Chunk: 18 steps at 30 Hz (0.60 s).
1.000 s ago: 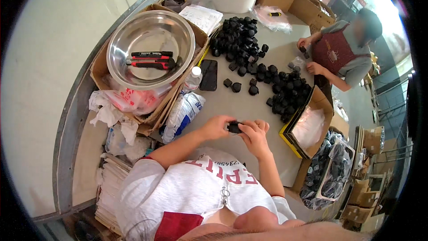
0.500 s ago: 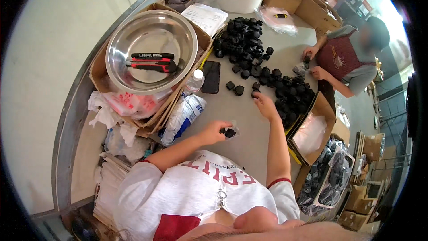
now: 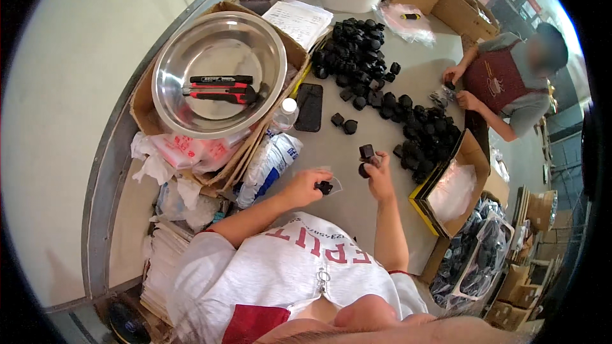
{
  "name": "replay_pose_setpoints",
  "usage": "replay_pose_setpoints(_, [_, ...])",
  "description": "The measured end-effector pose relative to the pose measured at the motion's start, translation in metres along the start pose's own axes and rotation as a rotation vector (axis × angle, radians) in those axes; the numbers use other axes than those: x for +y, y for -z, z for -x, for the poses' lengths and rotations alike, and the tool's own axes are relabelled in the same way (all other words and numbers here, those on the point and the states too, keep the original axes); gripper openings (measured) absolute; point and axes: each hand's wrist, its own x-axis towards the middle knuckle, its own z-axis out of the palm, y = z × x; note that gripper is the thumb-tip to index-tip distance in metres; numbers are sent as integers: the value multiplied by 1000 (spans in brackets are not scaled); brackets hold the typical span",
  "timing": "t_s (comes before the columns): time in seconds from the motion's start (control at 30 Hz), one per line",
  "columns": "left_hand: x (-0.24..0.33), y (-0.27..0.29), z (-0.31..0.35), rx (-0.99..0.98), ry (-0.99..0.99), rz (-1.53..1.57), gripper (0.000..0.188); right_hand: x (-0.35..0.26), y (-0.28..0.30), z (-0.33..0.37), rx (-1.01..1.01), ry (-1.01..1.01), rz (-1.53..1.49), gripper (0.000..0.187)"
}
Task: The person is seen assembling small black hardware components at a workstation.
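Left hand grips a black part (image 3: 322,187) and clear bag (image 3: 336,184), right hand (image 3: 380,177) clutches black pieces (image 3: 366,151), a heap (image 3: 428,134) beyond!

Black parts (image 3: 366,151), grey tabletop (image 3: 319,150), white bag (image 3: 271,162) (blue-patched), red-and-black cutter (image 3: 223,96)

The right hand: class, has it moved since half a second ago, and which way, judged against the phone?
Yes. Against the phone, the right hand has drawn back: lower in the picture, farther below the phone's bottom edge.
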Motion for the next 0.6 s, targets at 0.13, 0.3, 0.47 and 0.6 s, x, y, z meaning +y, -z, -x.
replay_pose_setpoints(0.13, [15, -6, -2, -1, 38, 132, 46, -49, -65, 57, -279, 60, -32, 65])
replay_pose_setpoints(0.3, [25, -5, -7, -256, 464, 599, 46, -36, -66, 67, -391, 373, 416, 66])
replay_pose_setpoints(0.47, [21, -7, 3, -139, 331, 798, 55, -53, -72, 82, -349, 447, 988, 39])
replay_pose_setpoints(0.6, [16, -9, 7, -133, 277, 635, 56, -54, -79, 87, -231, 520, 1137, 28])
